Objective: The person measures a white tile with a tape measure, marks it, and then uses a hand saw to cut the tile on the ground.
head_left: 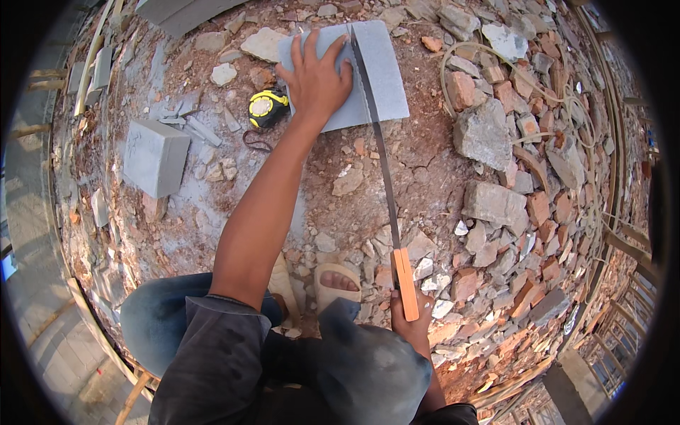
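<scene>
A light grey block (384, 78) lies on the rubble-strewn ground at the top middle. My left hand (315, 81) rests flat on its left part, fingers spread. Across the block runs the dark blade of a hand saw (383, 166), at a cut line right of my fingers. My right hand (412, 315) is wrapped round the saw's orange handle, low and near my knee. Just left of my left wrist sits a yellow and black tape measure (268, 108) with a dark wrist strap.
Another grey block (156, 157) sits at the left, beside thin offcuts (203, 131). Broken bricks and concrete chunks (489, 134) are heaped along the right, with a pale looped hose (528, 74) over them. A larger grey block (180, 13) stands at the top left.
</scene>
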### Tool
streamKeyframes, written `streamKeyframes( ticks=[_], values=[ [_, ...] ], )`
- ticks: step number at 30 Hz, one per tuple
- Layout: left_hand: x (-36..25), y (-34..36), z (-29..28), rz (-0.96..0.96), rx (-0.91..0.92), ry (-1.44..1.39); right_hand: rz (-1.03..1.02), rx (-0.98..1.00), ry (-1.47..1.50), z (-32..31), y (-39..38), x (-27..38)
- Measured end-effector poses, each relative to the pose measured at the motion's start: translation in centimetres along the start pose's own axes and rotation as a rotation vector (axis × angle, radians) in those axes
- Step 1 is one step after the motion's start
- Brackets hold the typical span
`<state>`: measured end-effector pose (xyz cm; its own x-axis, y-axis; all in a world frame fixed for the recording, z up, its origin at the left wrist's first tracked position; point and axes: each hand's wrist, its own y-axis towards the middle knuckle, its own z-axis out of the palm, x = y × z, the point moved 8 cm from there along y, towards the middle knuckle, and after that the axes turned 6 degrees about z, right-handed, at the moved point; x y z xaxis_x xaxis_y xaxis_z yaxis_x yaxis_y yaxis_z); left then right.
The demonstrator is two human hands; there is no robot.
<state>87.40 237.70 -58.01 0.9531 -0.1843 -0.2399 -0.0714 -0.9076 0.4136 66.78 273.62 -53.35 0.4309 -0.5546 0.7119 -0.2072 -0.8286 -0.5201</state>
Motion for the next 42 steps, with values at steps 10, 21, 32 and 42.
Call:
streamKeyframes(
  ticks=[10, 21, 32, 42],
  values=[
    [0.0, 0.0, 0.1, 0.013, -0.014, 0.008, 0.053, 0.001, 0.032, -0.4, -2.2, -2.4],
    [0.2, 0.0, 0.4, 0.033, -0.038, -0.039, 0.135, 0.007, -0.010, -0.5, -5.5, -6.8],
    [0.4, 0.1, 0.6, 0.015, 0.001, -0.040, 0.190, 0.064, 0.070, -0.5, -8.4, -8.8],
    [0.3, 0.0, 0.4, 0.021, -0.006, -0.032, 0.039, 0.070, -0.105, -0.9, -13.5, -12.2]
  ],
)
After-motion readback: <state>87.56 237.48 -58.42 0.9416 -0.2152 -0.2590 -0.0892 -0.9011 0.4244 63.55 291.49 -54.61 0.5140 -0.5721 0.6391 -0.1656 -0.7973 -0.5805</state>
